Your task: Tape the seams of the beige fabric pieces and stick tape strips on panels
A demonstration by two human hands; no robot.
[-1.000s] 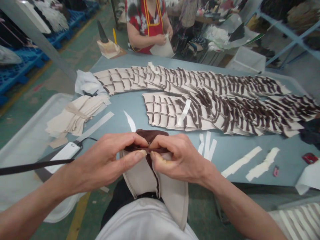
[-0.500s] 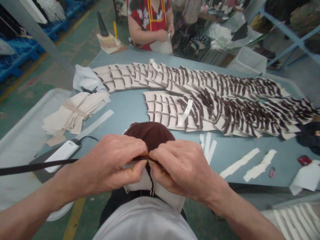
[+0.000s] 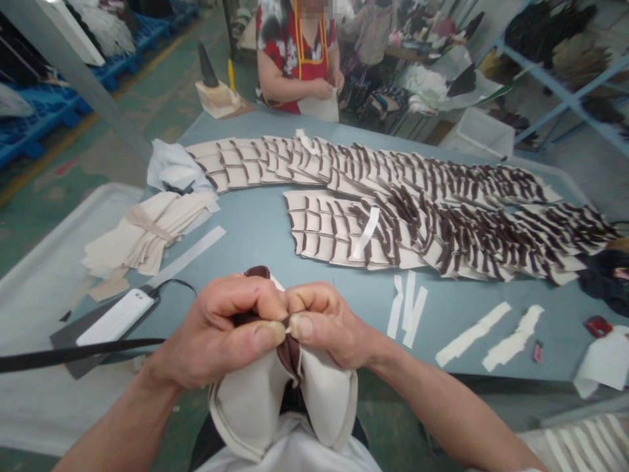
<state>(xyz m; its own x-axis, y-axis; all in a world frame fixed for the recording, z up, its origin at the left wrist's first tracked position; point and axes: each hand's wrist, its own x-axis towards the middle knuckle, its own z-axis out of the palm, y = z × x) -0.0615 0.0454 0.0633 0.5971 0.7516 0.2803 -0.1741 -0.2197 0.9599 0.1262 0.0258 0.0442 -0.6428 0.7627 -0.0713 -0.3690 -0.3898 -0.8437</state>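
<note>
My left hand (image 3: 226, 331) and my right hand (image 3: 331, 324) meet above my lap, thumbs and fingers pinched on the dark brown edge of a cream and brown sewn fabric piece (image 3: 248, 403). Its two cream panels hang below my hands, folded to either side of a brown middle strip. A bit of brown shows above my left knuckles. From my left wrist a long dark strip (image 3: 83, 353) runs out to the left edge of the view; where it ends under the hand is hidden.
Two long rows of overlapping cream and brown pieces (image 3: 324, 226) cover the table (image 3: 250, 223). Left are a tied cream bundle (image 3: 147, 226) and a white corded device (image 3: 118, 316). Pale strips (image 3: 472, 334) lie at the right. Across the table, a person (image 3: 299, 72) holds pale material.
The fabric piece has been turned and folded, so its cream panels now face me and less brown shows. Both hands have rolled, thumbs up, still pinching its edge.
</note>
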